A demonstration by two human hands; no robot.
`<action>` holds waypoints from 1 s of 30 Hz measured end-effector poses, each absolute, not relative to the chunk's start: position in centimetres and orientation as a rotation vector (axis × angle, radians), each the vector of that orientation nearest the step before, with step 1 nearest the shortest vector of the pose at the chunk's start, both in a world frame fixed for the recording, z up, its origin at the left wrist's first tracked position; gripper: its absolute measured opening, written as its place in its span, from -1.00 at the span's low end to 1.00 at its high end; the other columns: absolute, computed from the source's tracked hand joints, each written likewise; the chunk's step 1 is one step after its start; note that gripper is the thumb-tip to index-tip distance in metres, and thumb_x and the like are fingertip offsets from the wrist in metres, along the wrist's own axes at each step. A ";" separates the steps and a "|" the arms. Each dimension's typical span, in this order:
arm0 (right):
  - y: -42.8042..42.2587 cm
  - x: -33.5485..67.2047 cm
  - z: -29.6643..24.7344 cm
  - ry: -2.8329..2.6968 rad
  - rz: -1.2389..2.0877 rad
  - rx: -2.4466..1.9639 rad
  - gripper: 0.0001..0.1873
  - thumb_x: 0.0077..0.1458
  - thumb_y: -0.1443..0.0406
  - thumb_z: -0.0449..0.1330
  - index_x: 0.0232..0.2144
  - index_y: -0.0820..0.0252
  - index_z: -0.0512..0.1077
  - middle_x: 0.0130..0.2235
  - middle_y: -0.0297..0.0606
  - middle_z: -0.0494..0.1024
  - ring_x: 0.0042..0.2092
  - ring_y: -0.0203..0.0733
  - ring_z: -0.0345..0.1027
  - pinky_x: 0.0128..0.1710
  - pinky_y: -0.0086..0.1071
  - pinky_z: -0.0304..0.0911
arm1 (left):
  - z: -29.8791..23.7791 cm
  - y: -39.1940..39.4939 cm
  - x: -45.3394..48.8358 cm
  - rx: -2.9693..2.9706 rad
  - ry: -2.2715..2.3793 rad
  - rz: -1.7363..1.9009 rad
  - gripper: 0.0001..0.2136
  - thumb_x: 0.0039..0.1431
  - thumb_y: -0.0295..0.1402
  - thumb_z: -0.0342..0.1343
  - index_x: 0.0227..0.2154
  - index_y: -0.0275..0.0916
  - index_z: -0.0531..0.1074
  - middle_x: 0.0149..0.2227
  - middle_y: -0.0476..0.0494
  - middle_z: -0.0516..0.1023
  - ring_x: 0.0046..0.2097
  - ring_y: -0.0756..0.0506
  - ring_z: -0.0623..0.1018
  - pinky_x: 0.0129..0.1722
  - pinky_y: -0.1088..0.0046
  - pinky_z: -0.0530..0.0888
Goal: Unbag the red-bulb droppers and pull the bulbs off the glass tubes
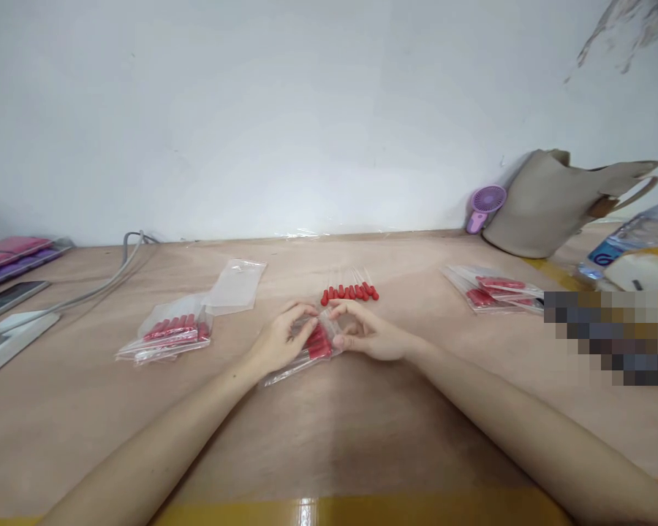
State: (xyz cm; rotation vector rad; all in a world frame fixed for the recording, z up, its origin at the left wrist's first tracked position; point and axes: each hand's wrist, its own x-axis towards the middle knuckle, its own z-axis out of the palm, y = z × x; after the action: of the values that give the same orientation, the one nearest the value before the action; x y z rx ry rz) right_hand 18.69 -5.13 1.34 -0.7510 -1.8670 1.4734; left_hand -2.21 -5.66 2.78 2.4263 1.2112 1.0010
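Between my two hands lies a clear plastic bag (pixel 319 345) with several red-ended pieces inside. My left hand (pixel 285 337) is closed on the bag's left side, thumb and fingers pinching the film. The bag's right edge is pinched by my right hand (pixel 378 334), its fingers curled. Just beyond my fingertips, a row of several loose red-tipped pieces (pixel 351 293) with thin, pale stems rests on the table. To the left is a stack of filled clear bags (pixel 169 329), and a flat, translucent bag (pixel 237 285) lies behind it.
More filled bags (pixel 493 288) lie at the right, near a pixelated patch. A purple hand fan (pixel 485 204) and a beige handbag (pixel 553 201) stand by the wall, with a plastic bottle (pixel 641 234) farther right. On the left are a phone (pixel 11 299), a grey cable (pixel 104 285) and pink packs (pixel 16 252).
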 end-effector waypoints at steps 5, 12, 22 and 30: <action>-5.0 18.1 1.3 -1.245 1.652 -1.103 -0.61 -0.17 0.43 0.27 -0.30 0.20 0.18 -0.35 -0.38 0.37 -0.46 -0.39 0.35 -0.34 -0.36 0.39 | 3.0 -6.0 -1.1 2.458 1.115 0.861 -0.85 0.17 -0.43 -0.06 -0.27 -0.23 0.40 -0.21 -0.11 0.45 -0.14 -0.06 0.45 -0.09 0.36 0.37; -5.1 17.1 1.6 -1.160 1.787 -1.128 -0.53 -0.22 0.57 0.22 -0.23 0.27 0.18 -0.54 -0.40 0.44 -0.54 -0.30 0.38 -0.49 -0.37 0.38 | 3.0 -4.5 -0.5 2.669 0.924 0.638 -0.74 0.17 -0.47 -0.08 -0.12 -0.18 0.39 -0.06 -0.17 0.34 -0.06 -0.07 0.39 -0.05 0.33 0.36; -5.1 17.6 1.4 -1.132 1.784 -1.134 -0.51 -0.25 0.57 0.26 -0.26 0.24 0.16 -0.59 -0.46 0.43 -0.57 -0.32 0.38 -0.53 -0.43 0.40 | 2.8 -3.9 -0.4 2.766 0.806 0.594 -0.78 0.19 -0.50 -0.13 -0.26 -0.24 0.41 -0.16 -0.14 0.41 -0.16 -0.03 0.43 -0.15 0.42 0.39; -4.9 17.7 1.5 -1.185 1.790 -1.156 -0.56 -0.18 0.62 0.14 -0.24 0.25 0.15 -0.57 -0.45 0.42 -0.54 -0.32 0.41 -0.52 -0.44 0.41 | 2.9 -4.4 -0.4 2.741 0.866 0.579 -0.81 0.20 -0.48 -0.12 -0.28 -0.25 0.40 -0.20 -0.13 0.44 -0.16 -0.03 0.44 -0.15 0.42 0.39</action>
State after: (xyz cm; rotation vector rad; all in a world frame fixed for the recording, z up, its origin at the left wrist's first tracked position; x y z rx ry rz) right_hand 17.66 -4.95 1.47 -1.1564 -1.1846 1.7901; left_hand -0.40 -4.35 2.88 2.7410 0.8663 0.5790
